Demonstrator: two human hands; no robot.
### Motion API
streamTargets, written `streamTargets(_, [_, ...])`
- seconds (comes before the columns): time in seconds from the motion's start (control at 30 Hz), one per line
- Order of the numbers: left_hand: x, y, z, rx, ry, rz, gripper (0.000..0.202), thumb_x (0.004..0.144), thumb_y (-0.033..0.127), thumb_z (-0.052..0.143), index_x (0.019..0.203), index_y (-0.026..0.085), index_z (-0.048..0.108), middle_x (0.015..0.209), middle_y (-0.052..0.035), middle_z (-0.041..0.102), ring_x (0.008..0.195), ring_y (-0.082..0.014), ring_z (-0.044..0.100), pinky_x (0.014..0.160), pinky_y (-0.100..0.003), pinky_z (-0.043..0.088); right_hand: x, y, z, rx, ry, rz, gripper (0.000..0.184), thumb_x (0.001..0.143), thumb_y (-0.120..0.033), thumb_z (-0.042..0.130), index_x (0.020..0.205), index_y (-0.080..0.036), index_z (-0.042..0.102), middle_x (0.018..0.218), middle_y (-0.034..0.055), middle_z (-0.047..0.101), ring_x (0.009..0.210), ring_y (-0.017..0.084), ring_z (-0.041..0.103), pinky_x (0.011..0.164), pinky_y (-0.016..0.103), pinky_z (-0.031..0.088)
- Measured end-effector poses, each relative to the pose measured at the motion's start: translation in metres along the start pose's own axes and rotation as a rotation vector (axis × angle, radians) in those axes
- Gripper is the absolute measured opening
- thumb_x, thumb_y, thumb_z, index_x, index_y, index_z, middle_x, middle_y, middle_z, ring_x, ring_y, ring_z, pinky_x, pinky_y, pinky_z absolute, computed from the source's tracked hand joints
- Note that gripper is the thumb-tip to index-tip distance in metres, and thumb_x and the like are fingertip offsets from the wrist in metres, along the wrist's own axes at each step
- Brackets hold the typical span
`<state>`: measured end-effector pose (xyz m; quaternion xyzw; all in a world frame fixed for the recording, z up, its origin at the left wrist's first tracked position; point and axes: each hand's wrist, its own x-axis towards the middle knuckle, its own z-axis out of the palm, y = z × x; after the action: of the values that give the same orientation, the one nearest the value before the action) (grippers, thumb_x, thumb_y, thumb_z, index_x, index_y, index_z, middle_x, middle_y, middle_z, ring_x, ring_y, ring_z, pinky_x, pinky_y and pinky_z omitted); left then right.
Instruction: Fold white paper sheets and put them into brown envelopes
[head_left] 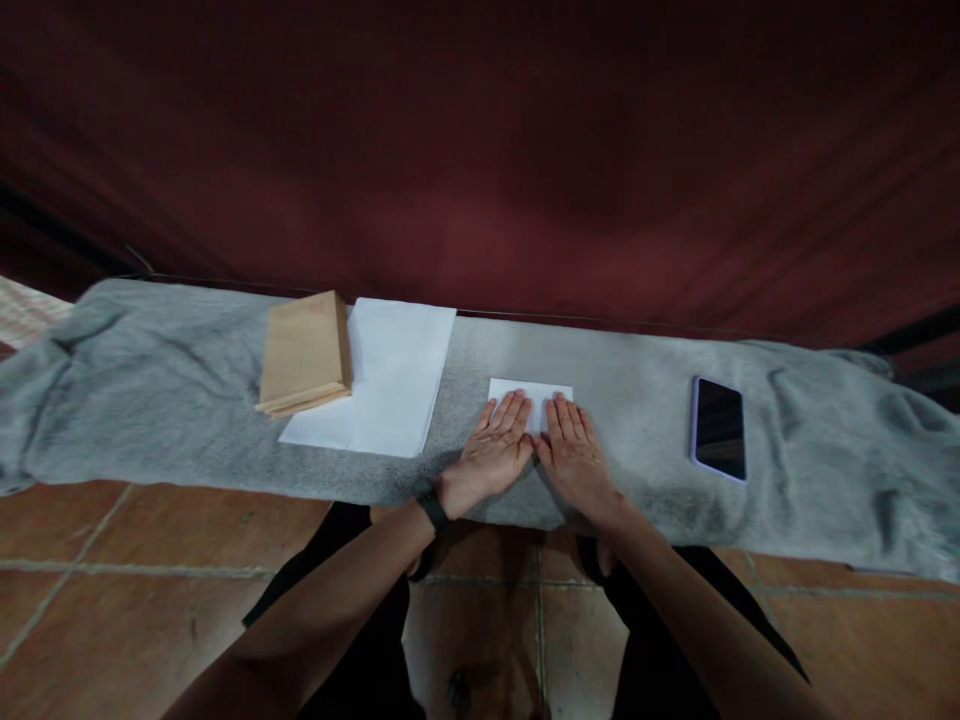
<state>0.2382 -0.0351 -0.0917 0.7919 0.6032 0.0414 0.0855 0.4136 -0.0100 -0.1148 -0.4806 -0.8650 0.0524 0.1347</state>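
A small white piece of paper (534, 388), apparently folded, lies on the grey cloth in front of me. Flat on its left part rests my left hand (498, 440), fingers stretched out. My right hand (574, 445) presses flat on the right part, its fingers also extended and pointing away from me. The thumbs come close together near the paper's near edge. Both palms hide most of the paper's lower half, so I cannot tell how it is folded.
Left of my hands lies a stack of white sheets (397, 380), partly under a pile of brown envelopes (304, 345). A phone (718, 428) lies to the right. Grey cloth (180, 390) covers the narrow bench. Behind it stands a dark red surface (480, 200); tiled floor (172, 590) shows below.
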Motion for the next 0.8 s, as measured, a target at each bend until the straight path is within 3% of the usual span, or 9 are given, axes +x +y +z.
streamTargets(0.33, [0.011,0.001,-0.002,0.041,0.027,-0.03,0.058,0.104,0.03,0.03,0.16,0.017,0.03,0.169,-0.0096,0.02,0.157,-0.0247,0.017,0.128,-0.048,0.016,-0.014,-0.004,-0.005,-0.011,0.01,-0.07,0.062,0.104,-0.045,0.041,0.157,-0.013,0.036,0.169,0.0179,0.018,0.155,0.034,0.02,0.124,0.057,0.021])
streamTargets(0.47, [0.016,0.001,-0.006,0.035,0.034,-0.028,0.056,0.104,0.031,0.029,0.159,0.018,0.032,0.169,-0.0088,0.02,0.157,-0.0262,0.016,0.128,-0.049,0.017,-0.019,-0.009,-0.007,0.001,0.005,-0.087,0.068,0.103,-0.048,0.044,0.158,-0.009,0.033,0.169,0.0193,0.017,0.155,0.034,0.021,0.124,0.054,0.025])
streamTargets(0.63, [0.024,0.001,-0.011,-0.004,0.007,-0.035,0.055,0.105,0.03,0.025,0.158,0.019,0.034,0.168,-0.0066,0.025,0.156,-0.0239,0.019,0.128,-0.049,0.016,-0.027,-0.016,-0.006,0.034,0.01,-0.154,0.074,0.103,-0.051,0.041,0.157,-0.002,0.032,0.165,0.0224,0.027,0.154,0.032,0.024,0.125,0.051,0.026])
streamTargets(0.8, [0.034,0.003,-0.013,-0.093,-0.032,-0.001,0.055,0.105,0.03,0.021,0.157,0.017,0.035,0.167,-0.0053,0.028,0.157,-0.023,0.017,0.128,-0.048,0.015,-0.034,-0.023,-0.003,0.045,0.0,-0.2,0.073,0.101,-0.052,0.044,0.149,0.002,0.043,0.155,0.0263,0.044,0.151,0.034,0.033,0.125,0.051,0.028])
